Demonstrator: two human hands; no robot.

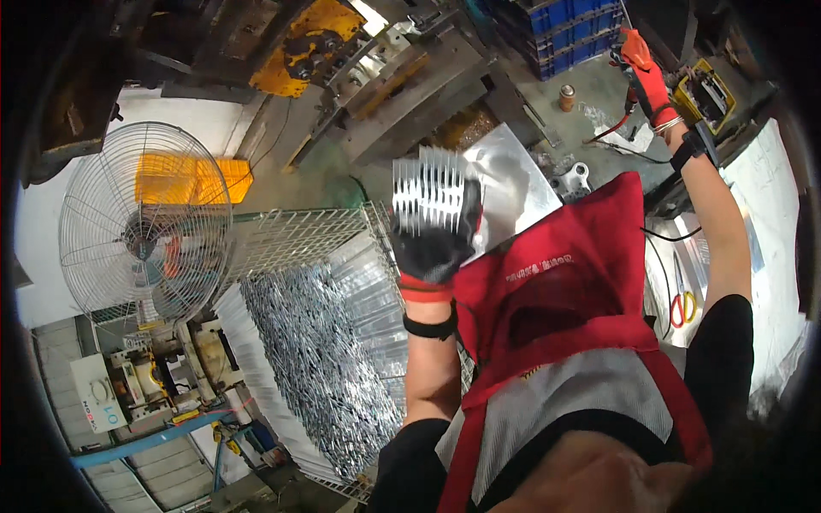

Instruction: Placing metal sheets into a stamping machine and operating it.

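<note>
My left hand [434, 248], in a black glove with a red cuff, is closed around several thin shiny metal strips [428, 190]. They fan out side by side above the fingers, slightly blurred. Just beyond this hand lies a flat, bright metal plate [516, 184]. Out at the upper right, my right hand [643, 68] wears a red and black glove and is closed on what looks like an air blow gun [617, 56]. A red hose [612, 130] runs up toward that hand. The fingers hide most of the tool.
A wire-mesh crate [299, 224] filled with shiny metal strips [321, 368] stands at my left, beside a large fan [145, 231]. Ahead is a heavy metal machine [419, 94]. Blue crates [573, 34], a small can [567, 97] and a yellow bin [706, 92] are farther right, scissors [682, 309] nearer.
</note>
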